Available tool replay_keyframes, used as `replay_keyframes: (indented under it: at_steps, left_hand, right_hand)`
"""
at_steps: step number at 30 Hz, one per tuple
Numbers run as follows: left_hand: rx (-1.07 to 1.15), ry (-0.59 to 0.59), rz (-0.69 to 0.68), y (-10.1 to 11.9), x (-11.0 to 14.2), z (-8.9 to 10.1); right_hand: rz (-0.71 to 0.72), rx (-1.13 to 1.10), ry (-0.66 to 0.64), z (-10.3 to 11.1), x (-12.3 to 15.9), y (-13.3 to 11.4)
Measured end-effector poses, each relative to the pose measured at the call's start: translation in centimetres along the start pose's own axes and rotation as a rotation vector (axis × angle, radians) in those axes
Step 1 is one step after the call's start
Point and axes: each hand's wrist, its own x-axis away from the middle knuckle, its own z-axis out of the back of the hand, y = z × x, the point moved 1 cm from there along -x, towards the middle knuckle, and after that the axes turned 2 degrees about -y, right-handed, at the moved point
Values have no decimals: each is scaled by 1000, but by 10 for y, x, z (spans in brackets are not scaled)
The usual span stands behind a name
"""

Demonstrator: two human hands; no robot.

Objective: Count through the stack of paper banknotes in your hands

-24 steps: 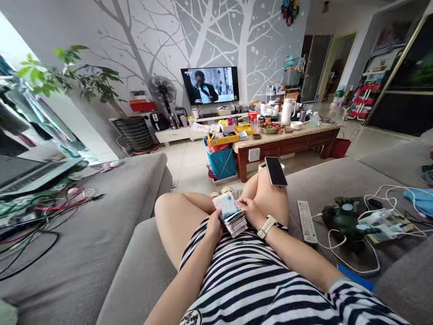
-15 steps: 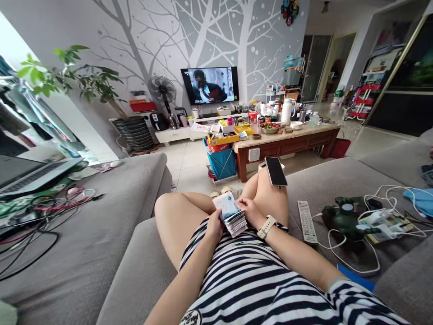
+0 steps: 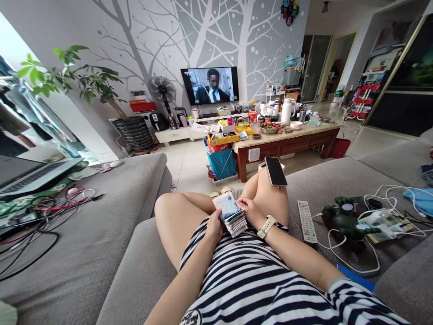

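I sit on a grey sofa (image 3: pixel 101 253) with my legs folded. A thick stack of banknotes (image 3: pixel 232 214) lies in my lap. My left hand (image 3: pixel 214 225) grips the stack from its left side. My right hand (image 3: pixel 248 211), with a white watch on the wrist, pinches the top notes at the right edge. A black phone (image 3: pixel 275 171) rests face up on my right knee.
A white remote (image 3: pixel 306 221), a dark green toy (image 3: pixel 345 219) and white cables lie on the sofa to my right. A laptop (image 3: pixel 30 174) and tangled cords sit at the left. Ahead stand a cluttered coffee table (image 3: pixel 287 140), a blue bin (image 3: pixel 221 162) and a TV (image 3: pixel 209 85).
My hands and the banknotes have barely moved. Only the picture on the TV has changed.
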Motion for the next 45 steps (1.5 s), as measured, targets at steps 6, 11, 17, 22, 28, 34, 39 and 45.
replay_keyframes:
  at_steps: [6, 11, 17, 22, 28, 34, 39, 45]
  left_hand:
    - [-29, -12, -3, 1, 3, -1]
    - [-27, -5, -9, 1, 4, -1]
    - [-16, 4, -4, 1, 3, -1]
    - [-28, -20, -16, 1, 3, -1]
    - [-41, -6, -12, 0, 1, 1]
    - [-35, -4, -6, -1, 0, 3]
    - [-34, -29, -19, -2, -3, 5]
    - [-12, -40, -13, -2, -3, 3]
  right_hand:
    - [-2, 31, 4, 0, 0, 0]
    - [4, 30, 3, 0, 0, 1]
    - [-10, 21, 1, 0, 0, -1]
    - [-6, 11, 2, 0, 0, 0]
    - [-19, 23, 8, -1, 1, -2]
    - [-21, 28, 11, -1, 1, -2]
    - [-14, -1, 1, -1, 2, -4]
    - [-39, -25, -7, -3, 3, -8]
